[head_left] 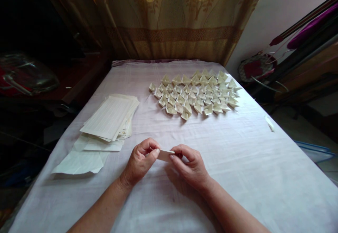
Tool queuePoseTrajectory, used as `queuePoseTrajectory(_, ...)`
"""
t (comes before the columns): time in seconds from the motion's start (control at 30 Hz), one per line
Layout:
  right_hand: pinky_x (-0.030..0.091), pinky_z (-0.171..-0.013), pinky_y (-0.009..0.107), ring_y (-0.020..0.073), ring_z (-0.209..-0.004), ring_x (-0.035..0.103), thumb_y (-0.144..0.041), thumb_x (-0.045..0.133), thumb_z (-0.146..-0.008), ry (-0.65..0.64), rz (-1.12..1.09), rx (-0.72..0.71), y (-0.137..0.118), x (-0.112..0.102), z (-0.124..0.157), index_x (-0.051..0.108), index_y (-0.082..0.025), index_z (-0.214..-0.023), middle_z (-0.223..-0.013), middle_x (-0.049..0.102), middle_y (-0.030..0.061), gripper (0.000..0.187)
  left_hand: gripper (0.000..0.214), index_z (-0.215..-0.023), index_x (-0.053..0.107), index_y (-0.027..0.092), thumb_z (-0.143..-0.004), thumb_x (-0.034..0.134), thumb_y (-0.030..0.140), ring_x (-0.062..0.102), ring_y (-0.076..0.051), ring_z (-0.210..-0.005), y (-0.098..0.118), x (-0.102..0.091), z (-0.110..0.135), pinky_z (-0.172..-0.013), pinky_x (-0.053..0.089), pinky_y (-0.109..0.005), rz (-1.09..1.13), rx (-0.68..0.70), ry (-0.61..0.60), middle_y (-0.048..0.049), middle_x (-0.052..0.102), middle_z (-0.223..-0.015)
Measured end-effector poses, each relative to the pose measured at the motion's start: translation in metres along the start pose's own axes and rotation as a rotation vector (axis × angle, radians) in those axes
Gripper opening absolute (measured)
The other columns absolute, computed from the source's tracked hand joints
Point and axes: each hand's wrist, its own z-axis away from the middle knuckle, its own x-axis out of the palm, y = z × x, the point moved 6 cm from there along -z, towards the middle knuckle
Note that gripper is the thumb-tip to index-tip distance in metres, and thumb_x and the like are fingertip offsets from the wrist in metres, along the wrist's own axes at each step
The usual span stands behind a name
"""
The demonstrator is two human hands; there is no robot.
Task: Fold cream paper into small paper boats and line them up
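Observation:
Between my two hands, just above the cloth, is a small folded piece of paper. My left hand pinches its left end between thumb and fingers. The right end is gripped by my right hand in the same way, partly covering it. Beyond my hands, toward the right, several folded paper boats stand close together in rows. To the left of my left hand lies an uneven stack of lined paper sheets, with a loose sheet at its near end.
A white cloth covers the table. Near its right edge lies a small white scrap. A gold curtain hangs behind the far edge. Dark furniture stands at the left, and a patterned bag is off to the right.

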Motion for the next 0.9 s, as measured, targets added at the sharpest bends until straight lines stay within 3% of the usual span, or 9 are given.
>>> queuePoseTrajectory(0.17, 0.043, -0.053, 0.020, 0.0096, -0.054, 0.054, -0.020, 0.057, -0.086, 0.000, 0.014, -0.010, 0.001, -0.002, 0.000, 0.063, -0.020, -0.077, -0.063, 0.062, -0.0013, 0.011, 0.012, -0.084, 0.065, 0.018, -0.079, 0.063, 0.028, 0.054, -0.012, -0.065, 0.007, 0.005, 0.000, -0.061, 0.044, -0.022, -0.167, 0.097, 0.000, -0.0003, 0.063, -0.076)
queuePoseTrajectory(0.3, 0.044, -0.053, 0.020, 0.0097, -0.054, 0.054, -0.018, 0.057, -0.086, -0.019, 0.021, -0.010, 0.003, 0.000, 0.000, 0.063, -0.019, -0.078, -0.064, 0.063, -0.0010, 0.010, 0.014, -0.073, 0.064, 0.017, -0.083, 0.061, 0.026, 0.054, -0.011, -0.061, 0.006, 0.009, 0.000, -0.058, 0.043, -0.021, -0.190, 0.136, -0.005, 0.0010, 0.061, -0.066)
queuePoseTrajectory(0.43, 0.047, -0.057, 0.021, 0.0114, -0.060, 0.059, -0.016, 0.056, -0.088, 0.002, 0.029, -0.073, 0.001, -0.003, -0.001, 0.066, -0.020, -0.082, -0.070, 0.066, 0.0007, 0.012, 0.018, -0.071, 0.063, 0.017, -0.087, 0.061, 0.026, 0.058, -0.012, -0.063, 0.004, 0.008, -0.001, -0.060, 0.046, -0.022, -0.224, 0.179, -0.013, -0.0009, 0.065, -0.069)
queuePoseTrajectory(0.63, 0.049, -0.069, 0.028, 0.0148, -0.074, 0.061, -0.015, 0.056, -0.093, 0.071, 0.281, -0.302, -0.010, -0.012, -0.002, 0.071, -0.024, -0.098, -0.083, 0.070, 0.0040, 0.018, 0.015, -0.095, 0.072, 0.023, -0.090, 0.059, 0.017, 0.061, -0.018, -0.084, 0.018, 0.006, 0.004, -0.077, 0.050, -0.030, -0.612, 0.500, 0.025, -0.0041, 0.070, -0.086)
queuePoseTrajectory(0.8, 0.047, -0.070, 0.028, 0.0156, -0.076, 0.059, -0.013, 0.054, -0.094, 0.027, 0.451, -0.380, -0.010, -0.009, -0.003, 0.071, -0.024, -0.101, -0.088, 0.070, 0.0045, 0.022, 0.019, -0.102, 0.071, 0.022, -0.091, 0.057, 0.015, 0.059, -0.020, -0.087, 0.016, 0.010, 0.008, -0.076, 0.051, -0.031, -0.866, 0.611, 0.066, -0.0051, 0.069, -0.091)
queuePoseTrajectory(0.9, 0.046, -0.072, 0.029, 0.0164, -0.077, 0.059, -0.013, 0.053, -0.093, -0.046, 0.470, -0.384, -0.009, -0.004, -0.002, 0.070, -0.023, -0.096, -0.088, 0.069, 0.0051, 0.020, 0.021, -0.103, 0.071, 0.023, -0.091, 0.056, 0.014, 0.060, -0.021, -0.092, 0.011, 0.012, 0.010, -0.080, 0.051, -0.033, -0.929, 0.597, 0.059, -0.0053, 0.070, -0.095)
